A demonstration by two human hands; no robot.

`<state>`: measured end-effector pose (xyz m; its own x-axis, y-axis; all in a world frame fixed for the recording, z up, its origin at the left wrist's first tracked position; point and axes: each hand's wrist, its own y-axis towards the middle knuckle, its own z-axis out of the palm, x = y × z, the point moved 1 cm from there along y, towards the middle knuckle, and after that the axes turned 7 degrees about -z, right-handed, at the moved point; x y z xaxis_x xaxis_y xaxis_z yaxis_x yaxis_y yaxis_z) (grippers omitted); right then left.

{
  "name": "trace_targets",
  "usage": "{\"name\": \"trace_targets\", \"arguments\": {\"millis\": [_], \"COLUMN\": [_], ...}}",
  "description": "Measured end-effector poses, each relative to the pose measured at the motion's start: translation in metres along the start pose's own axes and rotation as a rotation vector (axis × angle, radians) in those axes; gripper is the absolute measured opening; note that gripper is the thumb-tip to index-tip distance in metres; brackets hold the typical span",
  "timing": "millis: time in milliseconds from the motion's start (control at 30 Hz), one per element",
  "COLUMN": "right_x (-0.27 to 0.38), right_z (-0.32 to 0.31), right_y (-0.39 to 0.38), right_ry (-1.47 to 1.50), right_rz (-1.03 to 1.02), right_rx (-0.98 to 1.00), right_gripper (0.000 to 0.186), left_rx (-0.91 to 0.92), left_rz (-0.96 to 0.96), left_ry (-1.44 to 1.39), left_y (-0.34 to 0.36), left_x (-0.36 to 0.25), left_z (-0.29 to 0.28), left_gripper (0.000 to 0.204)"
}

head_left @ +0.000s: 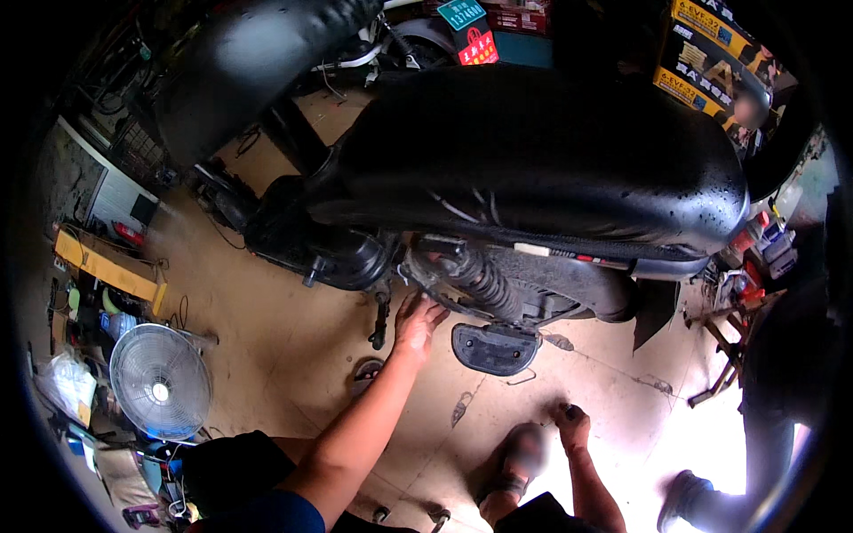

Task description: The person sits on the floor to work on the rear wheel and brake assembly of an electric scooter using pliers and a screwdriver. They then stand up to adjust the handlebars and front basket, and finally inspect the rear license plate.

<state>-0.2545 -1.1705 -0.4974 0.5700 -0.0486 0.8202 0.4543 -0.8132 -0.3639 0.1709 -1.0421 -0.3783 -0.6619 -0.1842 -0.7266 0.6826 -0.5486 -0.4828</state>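
A black electric scooter with a long, wet-spotted seat (pixel 533 151) stands across the view in front of me. Under the seat show a coil-spring shock absorber (pixel 487 282) and a black footrest (pixel 494 348). My left hand (pixel 418 327) reaches up to the scooter's lower side, left of the spring, fingers stretched out. Its fingertips are at the dark frame parts, and whether they press on them I cannot tell. Low on the right, over the floor beside my foot, my right hand (pixel 574 430) is closed around a small dark thing, mostly hidden by the fingers.
A round fan (pixel 161 384) stands at left near a yellow beam-like piece (pixel 108 271) and clutter. Another black seat (pixel 258 71) is at upper left. Battery boxes (pixel 711 62) are stacked at upper right. A wooden stool (pixel 730 351) and another person's leg (pixel 773 400) are at right.
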Motion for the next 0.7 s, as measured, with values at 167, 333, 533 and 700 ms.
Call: {"name": "trace_targets", "arguments": {"millis": [167,333,533,700], "right_x": [0.018,0.012,0.007,0.007], "right_z": [-0.003,0.0,0.007,0.012], "right_y": [-0.009,-0.015,-0.023,-0.028], "right_ry": [-0.138,-0.105,-0.22,-0.187], "right_rz": [-0.133,-0.137,-0.145,-0.183], "right_rx": [-0.087,-0.156,-0.065,-0.126], "right_gripper": [0.031,0.026,0.021,0.023], "left_rx": [0.025,-0.018,-0.038,-0.035], "left_rz": [0.09,0.035,0.073,0.145], "left_ry": [0.138,0.148,0.217,0.124], "left_y": [-0.004,-0.002,0.002,0.011], "left_x": [-0.001,0.004,0.01,0.026], "left_z": [0.002,0.022,0.022,0.02], "left_gripper": [0.022,0.014,0.021,0.023]}}
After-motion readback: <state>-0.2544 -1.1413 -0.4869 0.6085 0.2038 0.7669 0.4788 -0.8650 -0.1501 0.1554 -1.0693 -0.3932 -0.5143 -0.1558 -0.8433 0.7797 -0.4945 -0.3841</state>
